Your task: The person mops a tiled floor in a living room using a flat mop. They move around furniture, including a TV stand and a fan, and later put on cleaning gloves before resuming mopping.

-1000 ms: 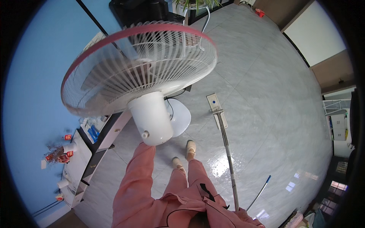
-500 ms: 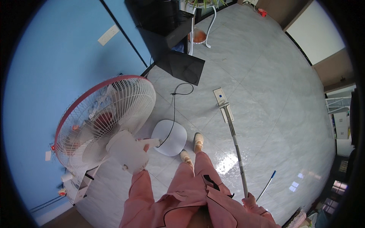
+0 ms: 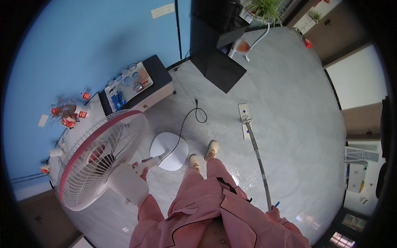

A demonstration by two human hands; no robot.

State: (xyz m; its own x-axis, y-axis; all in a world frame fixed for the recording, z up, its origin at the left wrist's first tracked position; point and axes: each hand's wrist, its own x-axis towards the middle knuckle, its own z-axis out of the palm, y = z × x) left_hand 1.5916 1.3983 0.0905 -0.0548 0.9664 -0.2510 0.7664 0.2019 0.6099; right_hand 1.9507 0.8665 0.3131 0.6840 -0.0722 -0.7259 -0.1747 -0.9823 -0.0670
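Observation:
A white standing fan (image 3: 129, 182) with a red-rimmed wire guard tilts at my left, its round white base (image 3: 175, 153) by my feet. My left hand (image 3: 144, 174) is closed at the fan's neck, partly hidden behind the motor housing. From the fan's pole a black power cord (image 3: 182, 124) runs forward in a loop across the floor. On my right, my right hand (image 3: 273, 213) is wrapped round the upper part of a grey metal mop handle (image 3: 259, 163). The flat mop head (image 3: 244, 110), pale and rectangular, lies on the floor ahead.
Left along the blue wall stands a low cabinet (image 3: 159, 96) bearing a tray of cups (image 3: 142, 82) and red-and-white decorations (image 3: 69, 120). Black panels (image 3: 225, 74) stick out ahead, near a potted plant (image 3: 264, 10) on a white stand. Grey tiled floor (image 3: 293, 124) stretches right.
The fan's head has shifted left and down in the view, uncovering the low cabinet and tray. Its base and cord also sit farther left. Both hands keep their holds.

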